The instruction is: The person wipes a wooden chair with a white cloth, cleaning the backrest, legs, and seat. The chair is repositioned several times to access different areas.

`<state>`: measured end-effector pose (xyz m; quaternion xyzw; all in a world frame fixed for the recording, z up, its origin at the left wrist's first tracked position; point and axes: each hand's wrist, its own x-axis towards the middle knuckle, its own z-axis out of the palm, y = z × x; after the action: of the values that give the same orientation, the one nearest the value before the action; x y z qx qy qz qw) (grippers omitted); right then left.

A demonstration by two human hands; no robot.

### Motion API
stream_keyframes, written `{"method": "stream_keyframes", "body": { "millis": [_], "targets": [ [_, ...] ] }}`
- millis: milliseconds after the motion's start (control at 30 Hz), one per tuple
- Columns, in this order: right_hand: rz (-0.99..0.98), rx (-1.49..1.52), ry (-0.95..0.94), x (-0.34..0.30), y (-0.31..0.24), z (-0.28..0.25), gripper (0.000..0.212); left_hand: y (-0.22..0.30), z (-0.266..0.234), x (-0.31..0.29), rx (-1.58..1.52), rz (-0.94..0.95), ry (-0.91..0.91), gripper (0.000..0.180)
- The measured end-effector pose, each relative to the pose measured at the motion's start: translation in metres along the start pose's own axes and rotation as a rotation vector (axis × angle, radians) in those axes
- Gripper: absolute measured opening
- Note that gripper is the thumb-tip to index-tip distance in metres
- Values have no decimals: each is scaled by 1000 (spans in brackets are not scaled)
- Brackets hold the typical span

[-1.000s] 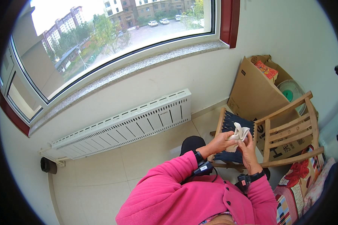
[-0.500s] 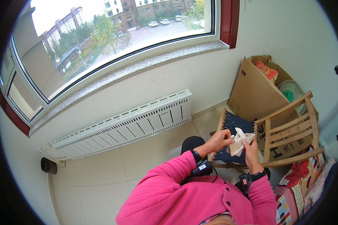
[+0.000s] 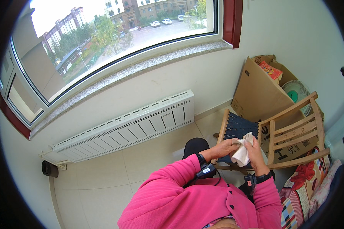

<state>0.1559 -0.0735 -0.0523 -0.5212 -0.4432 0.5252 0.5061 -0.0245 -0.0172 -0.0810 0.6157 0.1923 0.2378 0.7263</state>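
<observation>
A small white cloth (image 3: 241,155) is bunched between my two hands, above the dark woven seat (image 3: 239,126) of a wooden folding chair (image 3: 272,149). My left hand (image 3: 224,147) pinches its left edge, with the fingers closed. On the other side, my right hand (image 3: 255,152) grips the cloth, thumb on top. One end of it sticks up between the hands and the rest hangs down toward me. Parts of my fingers are hidden behind the folds.
A large cardboard box (image 3: 256,86) stands behind the chair, with a fan (image 3: 296,93) beside it. A white radiator (image 3: 126,128) runs along the wall under the window sill (image 3: 141,68). Patterned fabric (image 3: 296,196) lies at the lower right.
The cloth has been refolded: its lower part now hangs as a longer, smoother piece. Both hands have shifted slightly and still hold it.
</observation>
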Motion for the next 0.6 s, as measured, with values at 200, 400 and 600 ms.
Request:
{"method": "stream_keyframes", "body": {
  "millis": [200,400,600],
  "targets": [
    [10,166,21,6,9,-6,26,-9,-7,9,21,77,236,17],
    [129,230,11,2,7,0,26,-5,-9,7,23,143,300,17],
    [140,158,-41,1,19,0,26,4,-11,5,-2,122,299,18]
  ]
}}
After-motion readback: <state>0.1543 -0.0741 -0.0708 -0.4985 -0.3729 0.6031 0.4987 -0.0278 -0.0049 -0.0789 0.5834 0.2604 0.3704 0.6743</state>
